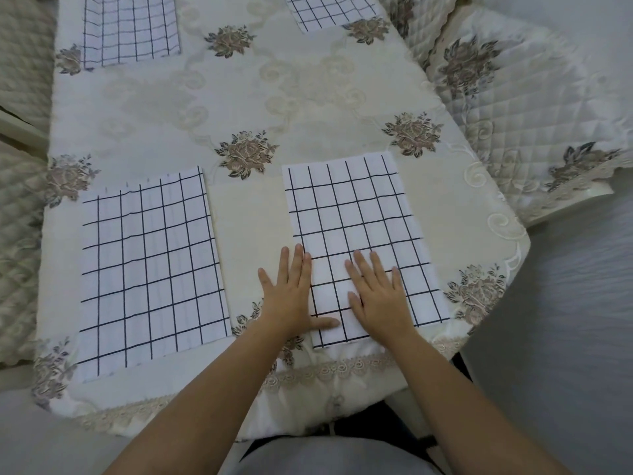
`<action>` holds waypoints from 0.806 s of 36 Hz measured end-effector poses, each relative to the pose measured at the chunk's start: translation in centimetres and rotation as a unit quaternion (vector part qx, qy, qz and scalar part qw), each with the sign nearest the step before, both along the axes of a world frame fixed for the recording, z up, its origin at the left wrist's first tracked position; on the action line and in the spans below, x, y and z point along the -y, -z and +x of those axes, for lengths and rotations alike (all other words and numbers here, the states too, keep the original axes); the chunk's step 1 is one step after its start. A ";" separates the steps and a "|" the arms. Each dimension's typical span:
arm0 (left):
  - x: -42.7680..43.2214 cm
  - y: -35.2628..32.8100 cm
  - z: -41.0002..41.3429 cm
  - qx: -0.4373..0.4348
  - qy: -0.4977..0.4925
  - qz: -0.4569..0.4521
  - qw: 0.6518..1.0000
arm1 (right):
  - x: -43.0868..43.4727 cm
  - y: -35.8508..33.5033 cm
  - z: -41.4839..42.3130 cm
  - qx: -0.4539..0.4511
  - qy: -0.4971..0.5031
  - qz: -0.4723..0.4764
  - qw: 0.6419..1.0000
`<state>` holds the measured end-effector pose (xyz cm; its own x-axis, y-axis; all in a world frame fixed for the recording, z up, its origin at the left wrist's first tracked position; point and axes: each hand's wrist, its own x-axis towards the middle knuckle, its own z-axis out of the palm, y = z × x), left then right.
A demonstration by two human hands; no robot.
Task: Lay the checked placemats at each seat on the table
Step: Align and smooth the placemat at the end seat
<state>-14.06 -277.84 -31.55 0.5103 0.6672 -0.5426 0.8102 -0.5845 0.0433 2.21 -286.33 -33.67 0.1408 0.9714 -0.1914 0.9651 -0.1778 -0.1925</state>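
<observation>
Smoothing looks like the step in hand: both hands lie flat, fingers straight, gripping nothing, the right hand (378,296) on the near-right placemat (356,214) and the left hand (291,296) across its left edge. Three more placemats (150,269) lie about the surface (246,97), so next comes only lifting away.

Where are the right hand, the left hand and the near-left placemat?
right hand (380,299): head view, back of the hand.
left hand (291,296): head view, back of the hand.
near-left placemat (150,269): head view, its middle.
</observation>
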 end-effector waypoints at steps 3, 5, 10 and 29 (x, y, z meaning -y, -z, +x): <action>0.0 0.0 0.0 0.003 -0.002 -0.005 1.000 | 1.0 0.0 2.2 0.004 0.054 -0.007 0.999; -0.1 -0.1 -0.1 0.007 -0.003 -0.010 1.000 | 1.8 0.0 3.7 0.005 0.079 -0.013 0.997; -0.1 -0.2 -0.1 0.007 -0.002 -0.013 1.000 | 3.8 0.0 6.5 0.018 0.124 -0.019 0.992; 0.1 0.0 0.2 -0.003 -0.009 0.011 1.000 | -0.6 0.2 -4.5 -0.013 -0.036 0.015 0.999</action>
